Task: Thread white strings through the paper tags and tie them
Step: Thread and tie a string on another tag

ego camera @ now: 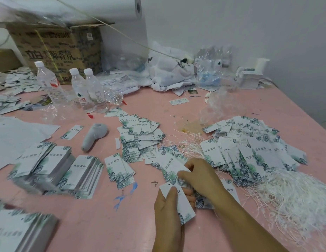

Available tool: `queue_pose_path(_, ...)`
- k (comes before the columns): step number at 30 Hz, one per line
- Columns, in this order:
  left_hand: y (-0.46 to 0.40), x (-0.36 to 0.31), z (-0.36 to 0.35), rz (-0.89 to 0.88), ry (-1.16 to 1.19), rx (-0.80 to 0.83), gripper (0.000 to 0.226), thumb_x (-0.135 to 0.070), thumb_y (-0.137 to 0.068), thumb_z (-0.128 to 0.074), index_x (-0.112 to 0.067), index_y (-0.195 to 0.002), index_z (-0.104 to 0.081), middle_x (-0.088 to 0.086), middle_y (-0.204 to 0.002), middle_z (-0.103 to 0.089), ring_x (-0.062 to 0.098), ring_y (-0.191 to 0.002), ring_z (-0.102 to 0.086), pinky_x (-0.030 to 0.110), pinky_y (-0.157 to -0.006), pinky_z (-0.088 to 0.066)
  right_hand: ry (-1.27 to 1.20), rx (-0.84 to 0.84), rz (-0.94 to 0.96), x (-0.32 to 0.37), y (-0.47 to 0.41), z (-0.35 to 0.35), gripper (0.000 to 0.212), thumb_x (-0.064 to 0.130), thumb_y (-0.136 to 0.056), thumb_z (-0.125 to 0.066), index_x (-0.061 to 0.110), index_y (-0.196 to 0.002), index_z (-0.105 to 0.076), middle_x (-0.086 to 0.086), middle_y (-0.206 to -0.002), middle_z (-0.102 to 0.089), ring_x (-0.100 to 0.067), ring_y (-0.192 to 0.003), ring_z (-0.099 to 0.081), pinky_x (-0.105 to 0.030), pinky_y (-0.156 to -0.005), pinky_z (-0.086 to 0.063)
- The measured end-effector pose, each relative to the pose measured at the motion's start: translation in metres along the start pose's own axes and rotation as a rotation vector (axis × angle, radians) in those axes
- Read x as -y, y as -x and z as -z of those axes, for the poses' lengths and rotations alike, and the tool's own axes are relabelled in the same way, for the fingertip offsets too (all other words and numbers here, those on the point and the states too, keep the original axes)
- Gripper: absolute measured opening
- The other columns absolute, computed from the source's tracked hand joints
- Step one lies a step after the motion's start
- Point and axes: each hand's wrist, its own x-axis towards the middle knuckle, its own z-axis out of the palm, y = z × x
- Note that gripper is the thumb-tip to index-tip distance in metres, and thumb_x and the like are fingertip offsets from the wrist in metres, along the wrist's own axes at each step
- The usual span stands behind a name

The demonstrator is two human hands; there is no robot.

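1. Fingers (172, 192) of the left hand (167, 211) curl round a small stack of paper tags (178, 202), the thumb pressed flat on the top tag's white face, just below its punched hole.
2. Reaching across from the right, the right hand (198, 176) has its fingers bent and closed on the lower edge of another tag (170, 163) that lies among loose ones just above the left hand; whether a string is caught in that pinch cannot be told.
3. Both hands work low on a pink desk (195, 104), the two nearly touching.
4. White strings (293, 195) lie in a tangled heap at the right of the desk, with a thinner spray of them (189, 146) just above the right hand.
5. Beside and behind the heap, a large loose pile of leaf-printed tags (253, 153) spreads across the desk's right half.
6. A second loose pile of tags (140, 137) sits at the centre, and neat stacked bundles (54, 166) line up to the left.
7. A grey handheld device (94, 136) lies between the bundles and the centre pile.
8. Farther back stand three clear water bottles (85, 90), a printed cardboard box (56, 51) and crumpled plastic bags (169, 73) near the white wall.
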Motion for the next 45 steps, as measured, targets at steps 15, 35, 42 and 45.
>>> queue_pose_path(15, 0.006, 0.01, 0.0, -0.041, -0.089, 0.154, 0.043, -0.036, -0.083, -0.063, -0.01, -0.117, -0.068, 0.021, -0.11, -0.073, 0.043, -0.098, -0.07, 0.053, -0.081, -0.058, -0.538, 0.145, -0.175, -0.032, 0.104, 0.023, 0.036, 0.028, -0.096, -0.057, 0.013, -0.068, -0.073, -0.003, -0.044, -0.054, -0.013, -0.038, -0.044, -0.021, -0.041, -0.034)
queue_pose_path(35, 0.005, 0.008, 0.006, 0.024, 0.009, 0.369, 0.038, -0.004, -0.081, -0.061, -0.021, -0.114, -0.069, 0.038, -0.095, -0.065, 0.038, -0.067, -0.065, 0.041, -0.056, -0.056, -0.087, -0.421, -0.162, -0.09, 0.114, 0.067, 0.01, 0.034, -0.08, -0.071, 0.036, -0.077, -0.062, 0.016, -0.068, -0.065, -0.001, -0.055, -0.059, -0.023, -0.054, -0.048)
queue_pose_path(42, 0.006, 0.009, 0.004, 0.037, -0.02, 0.372, 0.029, -0.007, -0.085, -0.059, -0.017, -0.111, -0.068, 0.035, -0.091, -0.065, 0.035, -0.066, -0.064, 0.04, -0.057, -0.055, 0.293, -0.351, -0.233, -0.107, 0.098, 0.072, 0.009, 0.039, -0.087, -0.059, 0.033, -0.094, -0.06, 0.014, -0.072, -0.061, -0.006, -0.067, -0.058, -0.024, -0.055, -0.039)
queue_pose_path(45, 0.006, 0.008, 0.005, 0.027, -0.033, 0.373, 0.029, -0.008, -0.084, -0.06, -0.017, -0.11, -0.068, 0.035, -0.092, -0.065, 0.036, -0.066, -0.064, 0.04, -0.057, -0.056, 0.38, -0.355, -0.253, -0.101, 0.094, 0.073, 0.013, 0.034, -0.089, -0.055, 0.03, -0.078, -0.057, 0.014, -0.066, -0.062, -0.006, -0.063, -0.057, -0.025, -0.056, -0.046)
